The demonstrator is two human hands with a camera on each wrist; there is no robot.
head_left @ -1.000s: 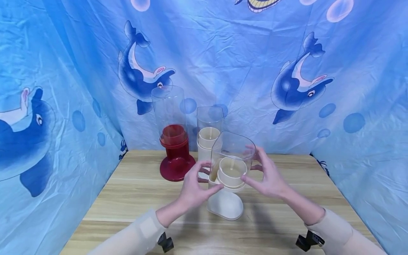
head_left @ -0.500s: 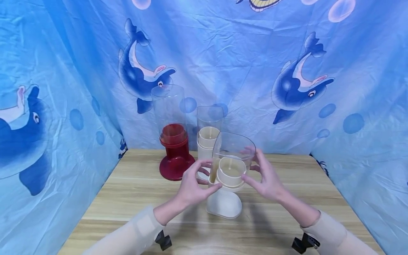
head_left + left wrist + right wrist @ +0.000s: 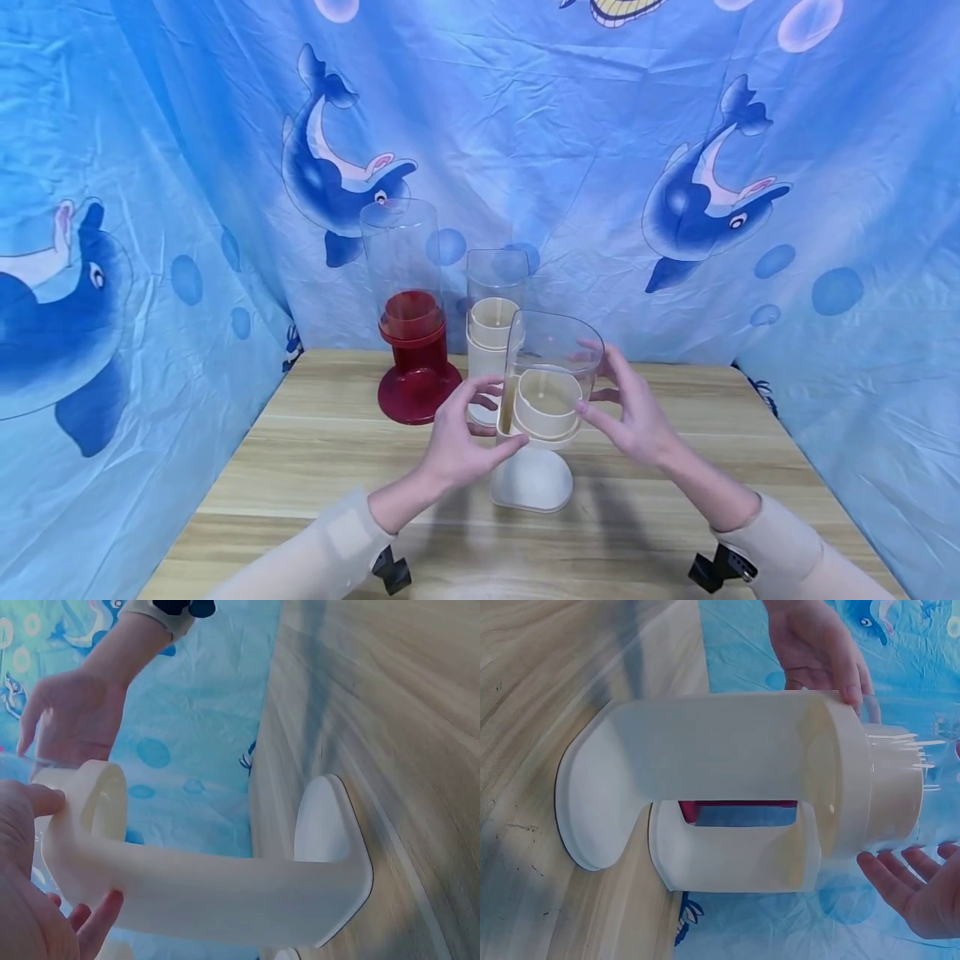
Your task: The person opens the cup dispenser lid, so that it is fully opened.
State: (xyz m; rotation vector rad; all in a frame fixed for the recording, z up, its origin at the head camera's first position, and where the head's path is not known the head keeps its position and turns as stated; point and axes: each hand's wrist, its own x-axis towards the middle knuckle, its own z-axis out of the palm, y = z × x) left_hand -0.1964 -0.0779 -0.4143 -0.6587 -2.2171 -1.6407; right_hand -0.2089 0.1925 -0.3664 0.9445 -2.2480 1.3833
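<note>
A white stand with a flat foot, an upright back and a ring at the top stands on the table, and a clear open-topped container is seated in its ring. My left hand holds its left side, thumb in front and fingers behind; the left wrist view shows that thumb at the ring. Around the right side curves my right hand, thumb at the front and fingers behind the clear wall. In the right wrist view, right fingers lie right at the container's lower edge.
Behind stands a second, smaller white stand with a clear container. To its left is a red stand with a tall clear cylinder. The wooden table meets a blue dolphin-print curtain at the back and sides.
The held white stand and container have turned slightly, the container's left side now showing narrower. Both hands keep their places on it. The stands behind stay put; the head view shifts a little.
</note>
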